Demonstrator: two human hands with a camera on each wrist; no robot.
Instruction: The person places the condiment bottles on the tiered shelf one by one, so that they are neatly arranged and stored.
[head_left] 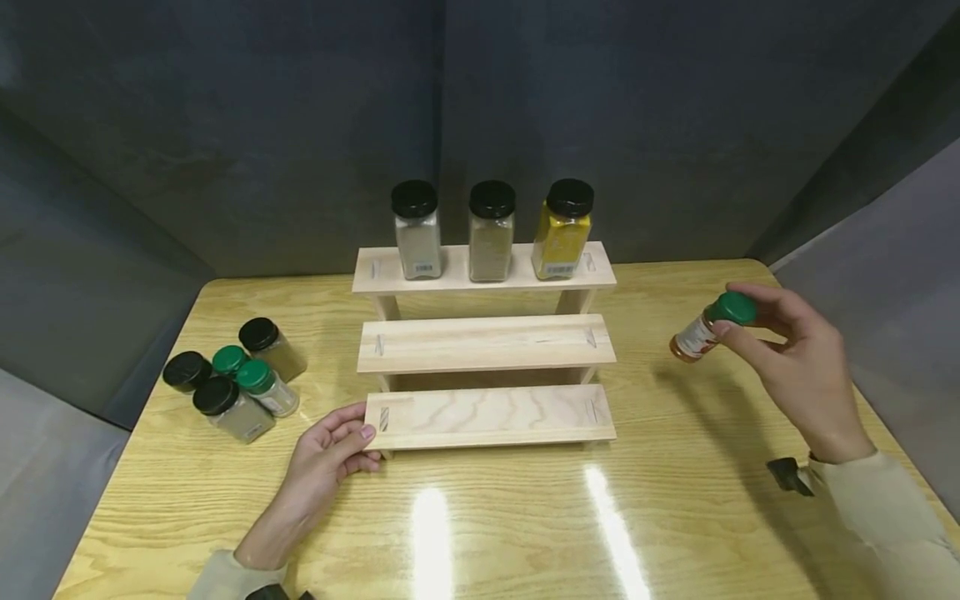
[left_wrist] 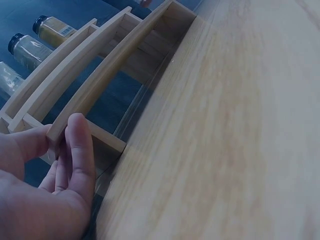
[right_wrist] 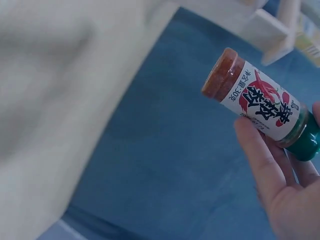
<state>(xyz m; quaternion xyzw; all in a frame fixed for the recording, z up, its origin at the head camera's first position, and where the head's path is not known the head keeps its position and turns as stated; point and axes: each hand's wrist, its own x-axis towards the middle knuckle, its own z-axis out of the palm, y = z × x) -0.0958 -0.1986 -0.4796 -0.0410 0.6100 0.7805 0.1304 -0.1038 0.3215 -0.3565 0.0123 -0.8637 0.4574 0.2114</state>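
Observation:
My right hand (head_left: 806, 358) holds a small spice jar (head_left: 696, 340) by its green cap, tilted above the table on the right. In the right wrist view the chili powder jar (right_wrist: 257, 97) shows reddish contents and a white label with red peppers. My left hand (head_left: 322, 454) pinches the left end of the lowest step of a three-step wooden rack (head_left: 487, 417), thumb on top and fingers beneath. On the top step stand three black-capped jars: one whitish (head_left: 418, 237), one greyish-tan (head_left: 491, 237) and one yellow (head_left: 562, 237). The middle and bottom steps are bare.
Left of the rack, several spice jars stand in a cluster, among them a black-capped jar (head_left: 234, 408) and a green-capped jar (head_left: 267, 387). Dark curtain panels (head_left: 300, 125) rise behind the wooden table (head_left: 510, 533) and along its sides.

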